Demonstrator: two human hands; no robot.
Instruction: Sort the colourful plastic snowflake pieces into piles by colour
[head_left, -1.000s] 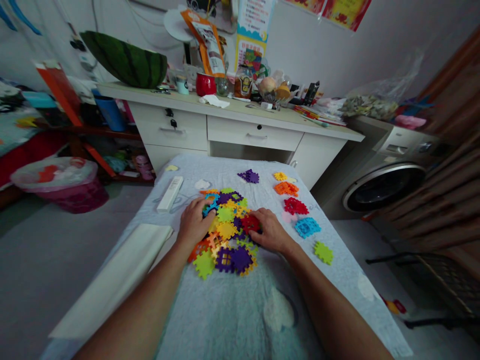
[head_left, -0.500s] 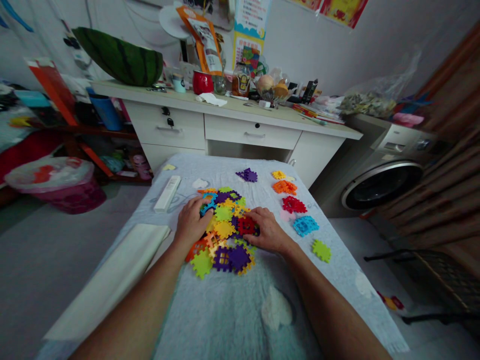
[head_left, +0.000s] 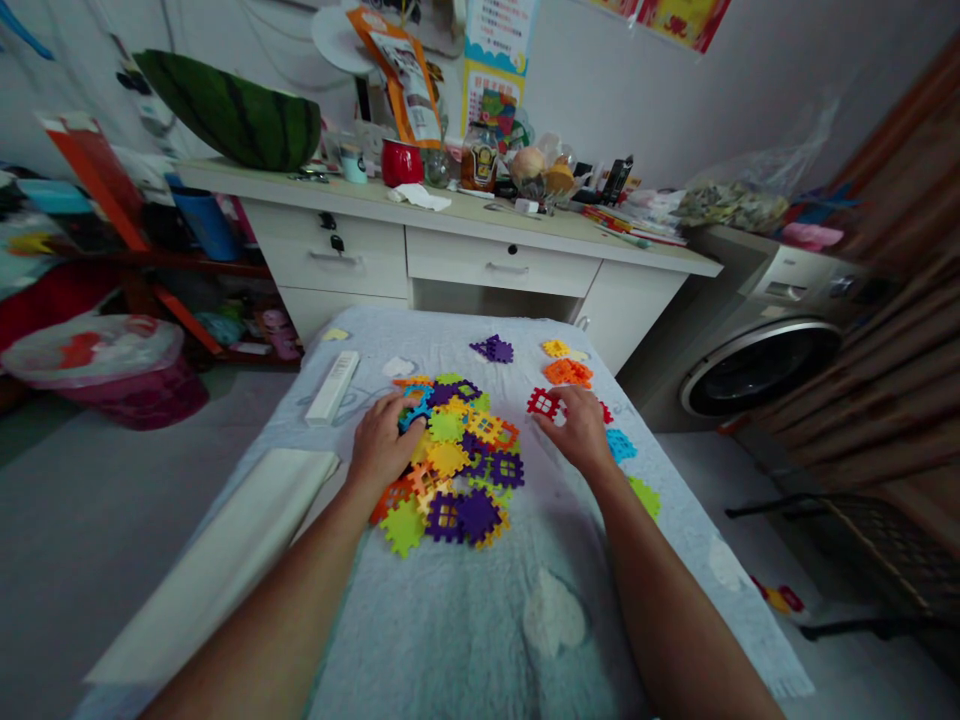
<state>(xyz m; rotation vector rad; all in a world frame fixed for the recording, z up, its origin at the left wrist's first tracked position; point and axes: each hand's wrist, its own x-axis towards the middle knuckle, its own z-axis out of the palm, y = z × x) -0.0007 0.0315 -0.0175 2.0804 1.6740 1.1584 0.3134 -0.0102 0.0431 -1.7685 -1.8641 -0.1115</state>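
A mixed pile of plastic interlocking building tiles (head_left: 448, 458) in yellow, purple, green, orange and blue lies on the cloth-covered table. My left hand (head_left: 382, 440) rests against the pile's left edge, thumb and fingers apart beside some blue tiles (head_left: 415, 410). Right of the pile, my right hand (head_left: 579, 425) pinches a red window-patterned tile (head_left: 543, 403) between thumb and fingers. Beneath and behind that hand, other red tiles (head_left: 606, 411) are mostly covered. Along the right side sit orange tiles (head_left: 568, 372), yellow tiles (head_left: 556, 348), partly hidden blue tiles (head_left: 621, 445) and green tiles (head_left: 645, 496).
Purple tiles (head_left: 493, 348) lie near the table's far edge. A narrow white box (head_left: 332, 388) and a folded white cloth (head_left: 225, 560) are on the left. Beyond stands a white desk (head_left: 480, 240) bearing a watermelon piece (head_left: 232, 112); a washing machine (head_left: 757, 320) is at right.
My right hand has moved from the pile to the right, carrying a red tile toward the other red ones. Purple tiles it covered now show. My left hand has stayed in place.
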